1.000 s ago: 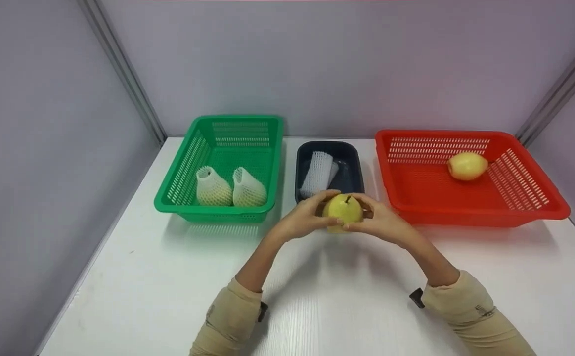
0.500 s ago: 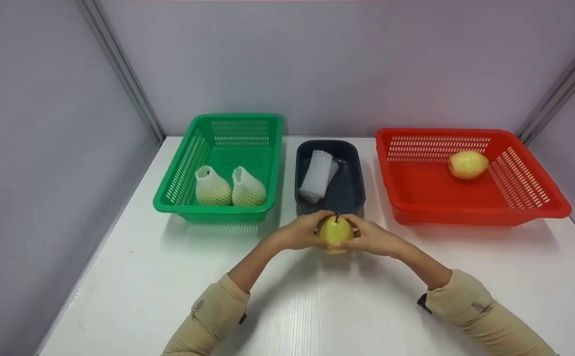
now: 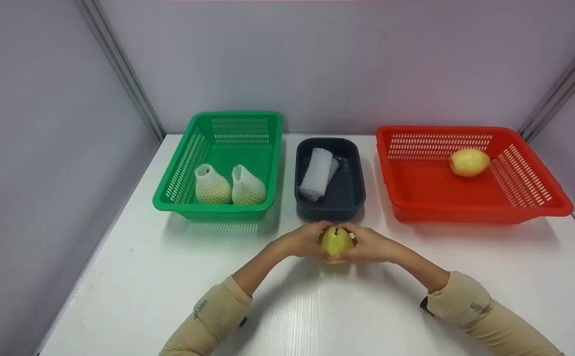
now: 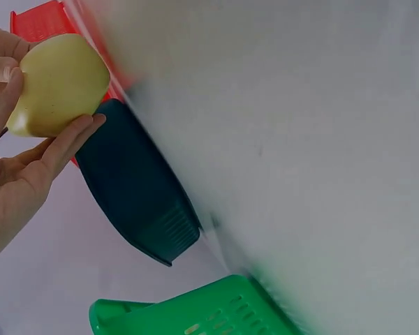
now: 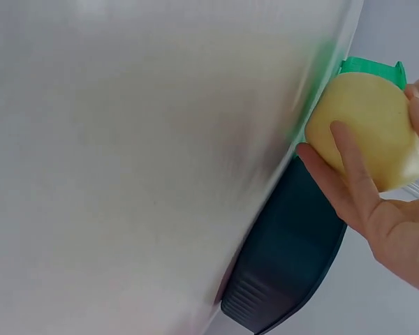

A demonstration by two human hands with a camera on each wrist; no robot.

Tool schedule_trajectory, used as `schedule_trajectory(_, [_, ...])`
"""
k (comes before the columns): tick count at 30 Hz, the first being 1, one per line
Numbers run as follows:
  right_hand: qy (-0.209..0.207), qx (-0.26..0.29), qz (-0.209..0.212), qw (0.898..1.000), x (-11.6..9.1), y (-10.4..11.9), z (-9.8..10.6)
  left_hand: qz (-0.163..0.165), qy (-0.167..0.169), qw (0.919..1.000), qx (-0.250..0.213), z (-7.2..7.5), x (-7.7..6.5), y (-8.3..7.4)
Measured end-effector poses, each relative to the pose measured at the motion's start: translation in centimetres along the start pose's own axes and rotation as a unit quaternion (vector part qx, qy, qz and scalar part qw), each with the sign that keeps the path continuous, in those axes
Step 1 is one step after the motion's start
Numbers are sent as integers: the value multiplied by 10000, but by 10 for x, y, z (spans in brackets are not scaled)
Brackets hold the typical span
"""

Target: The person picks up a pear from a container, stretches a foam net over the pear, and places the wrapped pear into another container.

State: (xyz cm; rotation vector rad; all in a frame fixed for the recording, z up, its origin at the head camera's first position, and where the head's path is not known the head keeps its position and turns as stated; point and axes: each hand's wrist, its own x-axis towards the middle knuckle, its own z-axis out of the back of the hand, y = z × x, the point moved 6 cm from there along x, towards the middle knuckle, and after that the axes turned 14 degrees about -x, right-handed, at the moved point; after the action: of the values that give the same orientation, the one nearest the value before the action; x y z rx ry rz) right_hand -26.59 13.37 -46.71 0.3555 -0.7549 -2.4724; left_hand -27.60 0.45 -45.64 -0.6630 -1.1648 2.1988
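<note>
White table [image 3: 168, 277] lay beneath | green basket [image 3: 208, 214] held two sleeved fruits [image 3: 213, 188] | left hand [image 3: 307, 240] curled fingers round pear [image 3: 336, 241], near tray [image 3: 329, 213] (probably firm, slick, bruisable; its belly suited cupping) | right hand's [image 3: 369, 244] fingers clamped its other side | red basket [image 3: 445, 214] held bare fruit [image 3: 470, 162]

Tan sleeves [image 3: 490, 321] with dark lettering [image 3: 481, 308]

- The held pear [image 3: 336, 242] is yellow with a little green; its stem [image 3: 336, 231] is dark.
- The other bare pear [image 3: 470, 162] is pale yellow.
- One basket [image 3: 218, 208] is bright green, another basket [image 3: 475, 205] is red; both have slotted patterns.
- The box [image 3: 346, 185] is dark blue.
- The foam nets [image 3: 318, 170] are white, with a mesh pattern.
- The sleeves [image 3: 465, 299] are beige, with dark print.
- The table [image 3: 154, 296] is white.
</note>
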Motion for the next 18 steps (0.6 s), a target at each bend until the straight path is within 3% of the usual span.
schedule_trajectory(4, [-27, 70, -5, 10000, -1, 1, -1, 63, -13, 9999, 94, -2, -1, 0])
schedule_trajectory(10, [-60, 60, 42, 10000, -1, 1, -2, -138, -80, 9988, 460, -5, -1, -3])
schedule_trajectory(14, [-20, -19, 253, 9997, -2, 1, -1, -340, -54, 9987, 369, -7, -2, -6])
schedule_trajectory(18, [22, 72, 482, 9988, -3, 2, -2, -318, -20, 9989, 333, -7, -4, -7])
